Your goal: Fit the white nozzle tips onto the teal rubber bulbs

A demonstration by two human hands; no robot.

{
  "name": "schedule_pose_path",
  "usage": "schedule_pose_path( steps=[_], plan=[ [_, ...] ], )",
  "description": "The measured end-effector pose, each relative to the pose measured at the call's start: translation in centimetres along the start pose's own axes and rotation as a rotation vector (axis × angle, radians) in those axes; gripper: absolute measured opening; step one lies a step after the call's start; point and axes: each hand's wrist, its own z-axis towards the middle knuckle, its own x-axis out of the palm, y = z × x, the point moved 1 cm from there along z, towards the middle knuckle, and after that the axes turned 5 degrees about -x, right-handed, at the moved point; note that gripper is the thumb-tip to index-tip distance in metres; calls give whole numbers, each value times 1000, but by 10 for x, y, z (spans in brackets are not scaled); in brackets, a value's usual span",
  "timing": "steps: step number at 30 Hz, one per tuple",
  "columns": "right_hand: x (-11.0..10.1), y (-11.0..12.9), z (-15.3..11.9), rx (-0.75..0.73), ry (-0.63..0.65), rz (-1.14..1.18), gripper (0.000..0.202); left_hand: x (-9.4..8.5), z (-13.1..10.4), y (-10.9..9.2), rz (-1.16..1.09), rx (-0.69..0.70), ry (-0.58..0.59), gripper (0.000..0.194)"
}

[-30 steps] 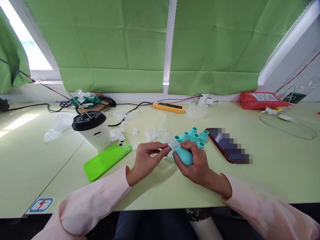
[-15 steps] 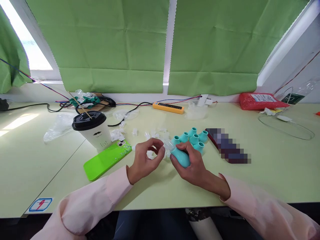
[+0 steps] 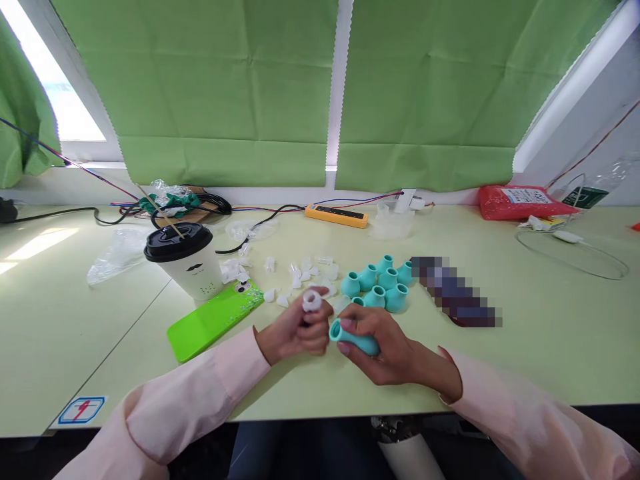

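My left hand (image 3: 303,328) is closed round a small white, ring-ended plastic piece (image 3: 312,301), held above the table's middle. Just to its right, my right hand (image 3: 383,340) grips a teal rubber bulb (image 3: 356,339), its open mouth facing left toward my left hand. Several more teal bulbs (image 3: 375,297) stand grouped behind my right hand, mouths up. Small white and clear plastic pieces (image 3: 300,275) lie scattered behind my left hand.
A lidded paper cup (image 3: 193,270) and a green phone (image 3: 215,321) are at the left. A dark red, partly blurred object (image 3: 453,293) lies right of the bulbs. Farther back are an orange power strip (image 3: 337,215) and a red package (image 3: 523,203).
The clear piece at the mouth of the bulb in my right hand is off it. My left hand has closed round a white piece, and the bulb has moved slightly down and left.
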Motion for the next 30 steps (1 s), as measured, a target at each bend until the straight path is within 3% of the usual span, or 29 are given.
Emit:
schedule_pose_path(
  steps=[2, 6, 9, 13, 18, 22, 25, 30],
  plan=[
    [-2, -2, 0, -24, -31, 28, 29, -5, -4, -8, -87, 47, -8, 46],
    [-13, -10, 1, 122, -152, -83, 41, -7, -5, -18, -71, 188, -107, 41],
    [-27, -21, 6, 212, -233, -67, 29, -8, -3, -18, 48, 296, -227, 32],
    [-44, -40, 10, 442, -392, -149, 21, -12, 1, -15, 162, 381, -391, 22],
    [-45, -63, 8, 556, -434, -113, 21, -15, 3, -12, 259, 416, -504, 25],
    [-38, -80, 13, 536, -348, -51, 16, -17, 5, -10, 240, 443, -509, 39],
    [-35, -94, 21, 540, -211, -155, 14, -20, 5, -9, 210, 447, -476, 46],
    [-30, -119, 32, 712, 233, -444, 14, -22, 4, -10, 243, 467, -577, 37]
  ],
)
